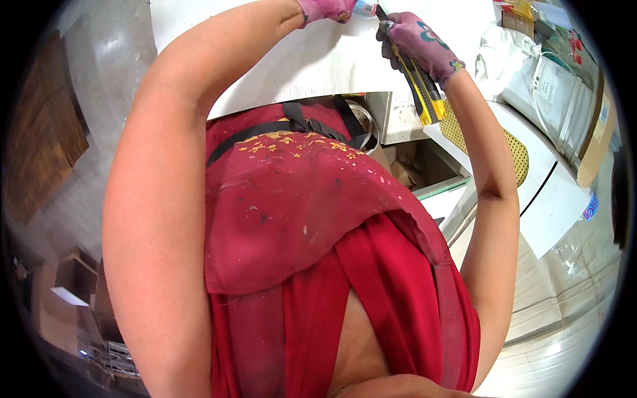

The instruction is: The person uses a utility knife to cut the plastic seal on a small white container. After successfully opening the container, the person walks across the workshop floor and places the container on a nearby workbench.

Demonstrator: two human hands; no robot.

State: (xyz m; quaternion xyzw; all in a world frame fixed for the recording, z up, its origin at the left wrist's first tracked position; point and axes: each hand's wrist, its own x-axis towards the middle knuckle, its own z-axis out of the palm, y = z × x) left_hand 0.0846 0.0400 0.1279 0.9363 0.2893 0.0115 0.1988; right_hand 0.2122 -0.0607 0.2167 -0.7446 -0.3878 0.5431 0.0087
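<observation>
White worktop (318,60) fills the background. At its far edge, a yellow-and-black utility knife (419,86) is gripped in the gloved right hand (418,43) – fingers closed round it. Beside it, the left hand (326,9) pinches a small object, barely seen. Rigid, light, sharp – best held by the handle.
</observation>
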